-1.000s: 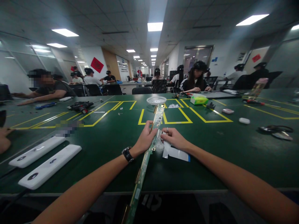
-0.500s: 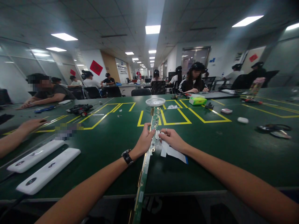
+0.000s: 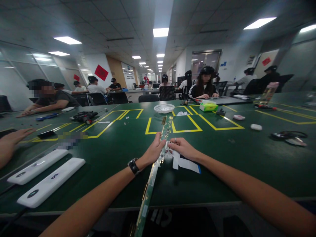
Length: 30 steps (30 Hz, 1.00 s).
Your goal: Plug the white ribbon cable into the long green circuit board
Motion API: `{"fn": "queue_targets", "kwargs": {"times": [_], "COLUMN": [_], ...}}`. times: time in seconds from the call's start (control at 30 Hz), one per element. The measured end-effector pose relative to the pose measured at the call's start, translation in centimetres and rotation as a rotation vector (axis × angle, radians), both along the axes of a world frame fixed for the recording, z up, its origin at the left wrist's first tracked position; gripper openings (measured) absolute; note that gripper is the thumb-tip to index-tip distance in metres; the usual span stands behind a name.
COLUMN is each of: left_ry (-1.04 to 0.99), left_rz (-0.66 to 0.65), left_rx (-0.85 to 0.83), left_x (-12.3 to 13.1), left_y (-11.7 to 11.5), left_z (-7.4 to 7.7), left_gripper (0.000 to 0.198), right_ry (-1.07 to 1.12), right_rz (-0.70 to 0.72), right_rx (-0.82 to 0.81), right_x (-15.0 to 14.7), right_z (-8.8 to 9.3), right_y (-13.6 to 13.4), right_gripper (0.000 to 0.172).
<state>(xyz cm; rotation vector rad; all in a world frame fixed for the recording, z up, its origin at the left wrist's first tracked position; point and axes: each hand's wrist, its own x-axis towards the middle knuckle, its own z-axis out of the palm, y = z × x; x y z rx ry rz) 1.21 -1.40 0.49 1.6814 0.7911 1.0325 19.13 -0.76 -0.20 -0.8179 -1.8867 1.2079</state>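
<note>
A: Where is the long, narrow green circuit board (image 3: 168, 126) relative to the left hand (image 3: 154, 150)?
B: In its grip: thumb and fingers close around the upper part, the thumb on the face with components. The far end extends beyond the hand, and the rest slants down past the near edge of the green worktop (image 3: 103, 158).
A: And the right hand (image 3: 183, 148)?
B: Just beside the board's right edge, fingertips pinching a flat white ribbon cable with a blue tip (image 3: 189, 164). The cable trails below that hand, tip toward the right. Whether its pinched end touches the board, I cannot tell; the fingers hide it.
A: Anything beyond?
B: A round, clear plastic dish (image 3: 164, 109) on the worktop, near the board's far end.
</note>
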Motion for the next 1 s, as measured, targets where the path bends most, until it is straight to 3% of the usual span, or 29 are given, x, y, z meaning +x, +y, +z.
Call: {"fn": "queue_targets", "kwargs": {"times": [0.17,0.37,0.63,0.83,1.0], "left_ry": [-0.025,-0.049,-0.062,-0.012,0.096], "left_rz": [-0.017,0.052,0.060,-0.013,0.228], "left_rx": [-0.045,-0.064,-0.006,0.017,0.026], "left_x": [0.1,0.2,0.0,-0.6,-1.3], "left_y": [0.1,1.0,1.5,2.5,3.4], "left_z": [-0.2,-1.0,-0.3,-0.9,-1.6], "left_gripper": [0.026,0.028,0.035,0.045,0.041], "right_ry": [-0.010,-0.069,-0.142,-0.140,-0.179], "right_rz": [0.032,0.005,-0.043,-0.070,-0.175], "right_rx": [-0.002,0.033,0.117,0.072,0.042], "right_x": [0.2,0.4,1.0,1.7,2.4], "right_z": [-0.1,-0.4,-0.7,-1.0,-1.1], "right_y": [0.2,0.6,1.4,2.2,3.1], "right_gripper": [0.035,0.038,0.042,0.043,0.041]}}
